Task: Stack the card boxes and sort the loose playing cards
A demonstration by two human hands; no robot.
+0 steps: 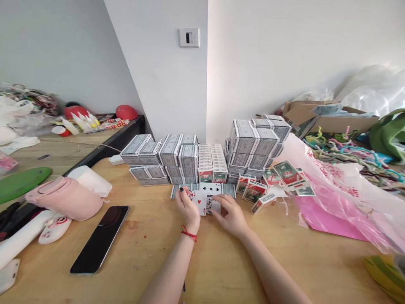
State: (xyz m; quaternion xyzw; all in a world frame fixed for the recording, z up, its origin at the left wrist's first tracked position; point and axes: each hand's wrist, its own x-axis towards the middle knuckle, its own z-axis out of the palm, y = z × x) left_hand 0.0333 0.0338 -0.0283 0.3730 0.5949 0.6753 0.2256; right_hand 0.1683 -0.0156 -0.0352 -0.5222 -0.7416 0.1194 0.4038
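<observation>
My left hand (pixel 188 212), with a red string bracelet at the wrist, is closed on several playing cards (pixel 199 203); an ace of hearts faces up among them. My right hand (pixel 233 216) curls its thumb and fingers about the right edge of these cards, where a picture card partly shows. Just behind lies a three of spades (pixel 211 188), face up. Face-down cards with blue-grey backs (pixel 228 191) lie to either side of it. The fingers hide part of the cards.
Wrapped blocks of cards (pixel 179 156) stand stacked at the back left, more (pixel 255 145) at the back right. Card boxes (pixel 212 162) stand between them; loose boxes (pixel 254 191) lie right. A phone (pixel 100 240) and pink cup (pixel 68 198) are left, plastic wrap (pixel 335 190) right.
</observation>
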